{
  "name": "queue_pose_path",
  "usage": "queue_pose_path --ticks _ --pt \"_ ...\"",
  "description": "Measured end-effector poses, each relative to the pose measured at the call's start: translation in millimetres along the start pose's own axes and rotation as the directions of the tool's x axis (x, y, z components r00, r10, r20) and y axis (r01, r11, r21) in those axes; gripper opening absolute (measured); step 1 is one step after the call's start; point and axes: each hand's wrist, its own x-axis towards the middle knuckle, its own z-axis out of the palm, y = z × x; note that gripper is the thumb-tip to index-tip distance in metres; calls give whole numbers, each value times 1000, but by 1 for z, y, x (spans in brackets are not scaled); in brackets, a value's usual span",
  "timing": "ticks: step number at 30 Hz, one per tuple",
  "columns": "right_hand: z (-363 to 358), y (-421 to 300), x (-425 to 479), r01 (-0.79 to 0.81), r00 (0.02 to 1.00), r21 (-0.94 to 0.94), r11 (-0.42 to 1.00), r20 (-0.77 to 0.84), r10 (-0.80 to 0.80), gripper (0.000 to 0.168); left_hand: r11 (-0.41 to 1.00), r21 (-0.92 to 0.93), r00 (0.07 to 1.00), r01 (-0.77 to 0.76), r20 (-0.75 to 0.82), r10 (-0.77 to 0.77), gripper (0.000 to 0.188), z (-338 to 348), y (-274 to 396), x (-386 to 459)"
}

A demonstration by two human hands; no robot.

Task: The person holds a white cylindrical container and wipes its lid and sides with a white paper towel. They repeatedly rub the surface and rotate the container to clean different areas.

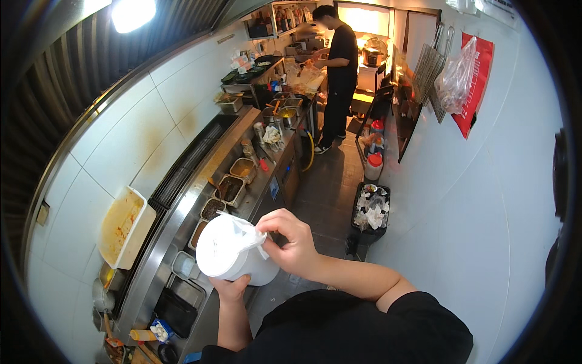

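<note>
A white plastic tub with a lid point(223, 248) is tilted in front of me, its top glaring under the lamp. My left hand point(231, 286) grips the tub low on its near side, thumb on the wall and the other fingers hidden behind it. At the lid's right edge, my right hand point(288, 243) pinches a piece of thin white plastic point(251, 237); whether this is a bag or a loose strip, I cannot tell. Steel pans of sauce and seasoning point(231, 189) line the counter just beyond the tub.
Along the left runs a steel counter with a grill point(195, 161) and a stained white tray point(125, 227). A black bin full of waste point(372, 207) stands on the floor by the right wall. Farther down the aisle, a person in black point(341, 68) works at a counter.
</note>
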Motion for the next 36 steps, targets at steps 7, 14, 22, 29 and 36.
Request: queue_pose_path --ticks 7,14,22,29,36 --pt "-7 -7 -6 -36 997 53 998 65 33 26 996 85 1000 -21 23 19 101 -6 -11 1" --pt "-18 -6 -9 -361 918 351 864 295 264 21 980 191 999 -52 2 53 100 -10 -9 3" --pt "-12 15 -12 -519 853 624 584 337 398 18 920 338 979 -199 117 169 100 -2 -1 9" --pt "-32 19 2 -508 840 308 805 386 382 31 955 260 984 -142 146 107 106 -4 1 9" --pt "-45 12 2 -661 730 343 667 499 467 25 989 125 960 -77 277 40 111 4 11 17"
